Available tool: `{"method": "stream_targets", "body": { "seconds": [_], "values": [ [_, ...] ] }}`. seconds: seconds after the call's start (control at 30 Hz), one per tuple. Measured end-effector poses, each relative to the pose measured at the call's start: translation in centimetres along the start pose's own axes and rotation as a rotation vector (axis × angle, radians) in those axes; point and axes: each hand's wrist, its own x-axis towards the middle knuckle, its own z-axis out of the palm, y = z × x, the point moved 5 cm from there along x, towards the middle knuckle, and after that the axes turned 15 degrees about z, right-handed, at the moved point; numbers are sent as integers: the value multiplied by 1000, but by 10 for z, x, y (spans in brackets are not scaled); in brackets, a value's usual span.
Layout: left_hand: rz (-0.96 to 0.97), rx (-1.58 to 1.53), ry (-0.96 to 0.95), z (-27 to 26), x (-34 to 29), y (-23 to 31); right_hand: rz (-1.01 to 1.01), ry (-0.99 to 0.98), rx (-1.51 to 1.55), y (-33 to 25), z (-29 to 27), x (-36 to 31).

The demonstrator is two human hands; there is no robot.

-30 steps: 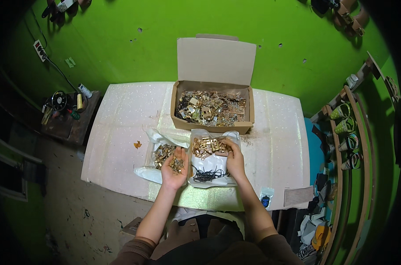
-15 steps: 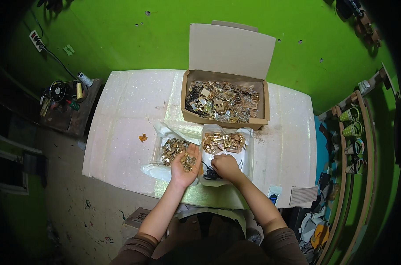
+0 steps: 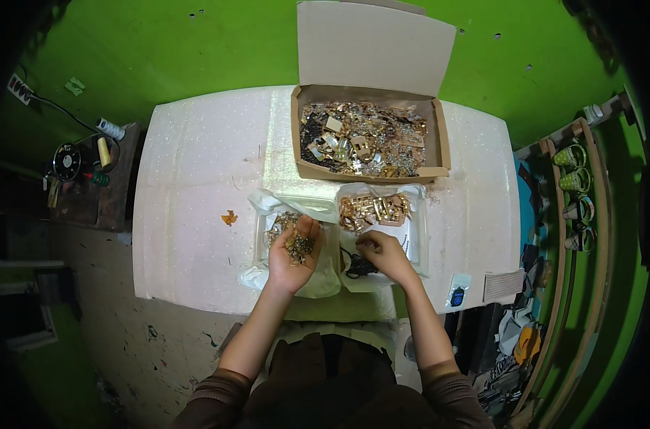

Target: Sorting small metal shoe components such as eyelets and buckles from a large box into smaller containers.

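My left hand [image 3: 286,270] is palm up and cupped, holding a small heap of gold and silver metal pieces [image 3: 300,249]. It is over a left tray lined with white plastic [image 3: 318,206], where more small metal bits show beside the fingers. My right hand [image 3: 386,254] hangs above the right tray [image 3: 422,232] with its fingertips pinched together. Whatever is between them is too small or hidden to make out. Black beaded pieces [image 3: 359,268] lie just below those fingers. At the far end of the same tray are gold-coloured buckle-like pieces [image 3: 378,209].
A cardboard box [image 3: 339,173], lid raised, holds mixed metal pieces behind the trays. An orange scrap [image 3: 229,217] lies left; a pouch with a blue item [image 3: 457,293] and ridged cardboard [image 3: 503,284] lie right. Thread spools [image 3: 111,129] stand on a side table. Sandals [image 3: 572,157] hang on a rack.
The head view has shifted, so the box appears higher. My hands are a little farther apart, the right one having drawn away from the left. The left still cups its metal pieces.
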Motion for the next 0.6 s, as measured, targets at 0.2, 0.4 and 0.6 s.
{"method": "stream_targets", "body": {
  "seconds": [0.2, 0.4, 0.6],
  "values": [
    [50, 0, 15, 6, -6, 36, 131, -25, 464, -52, 31, -23],
    [32, 48, 45, 6, -16, 65, -192, 52, 247, -106, 52, -18],
    [-30, 132, -112, 7, -19, 81, -311, 201, 211, -139, 69, -24]
  ]
}}
